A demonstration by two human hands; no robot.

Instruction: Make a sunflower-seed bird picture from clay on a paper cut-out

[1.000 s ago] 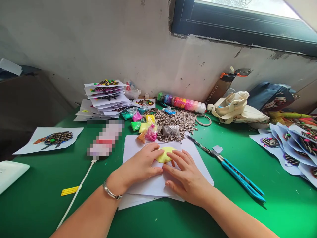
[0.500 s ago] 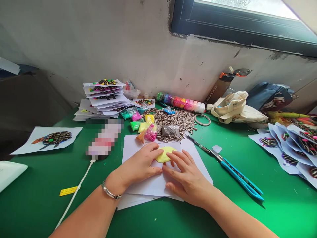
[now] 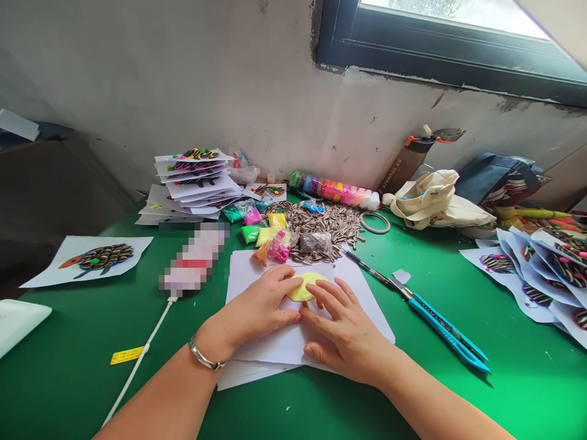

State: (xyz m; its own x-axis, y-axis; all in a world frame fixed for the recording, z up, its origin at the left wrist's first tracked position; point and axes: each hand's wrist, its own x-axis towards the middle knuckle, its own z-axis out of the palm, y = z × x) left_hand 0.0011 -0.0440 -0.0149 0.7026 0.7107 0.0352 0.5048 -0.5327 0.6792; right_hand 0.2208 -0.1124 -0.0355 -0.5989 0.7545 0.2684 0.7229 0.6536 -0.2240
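Observation:
A flattened oval of yellow modelling clay [image 3: 301, 288] lies on a stack of white paper [image 3: 373, 305]. At its left edge, my left hand [image 3: 266, 302] touches the clay with the thumb and fingers apart, a silver bracelet on the wrist. Spread fingers of my right hand [image 3: 343, 330] rest on the clay's right side and on the paper below it, covering part of the oval. Just beyond the paper are small bags of coloured clay, among them a pink one [image 3: 279, 247] and a grey one [image 3: 315, 242], beside a heap of striped sunflower seeds [image 3: 342, 223].
A blue utility knife [image 3: 447, 333] and a pen [image 3: 367, 267] lie right of the paper. Finished seed pictures are stacked at back left [image 3: 202, 189] and right [image 3: 532, 269]. A tape roll [image 3: 375, 231], cloth bag [image 3: 431, 201] and bottle [image 3: 406, 162] stand near the wall.
My right fingers have shifted very slightly over the clay. The left hand stays almost the same, and the clay lies in the same place.

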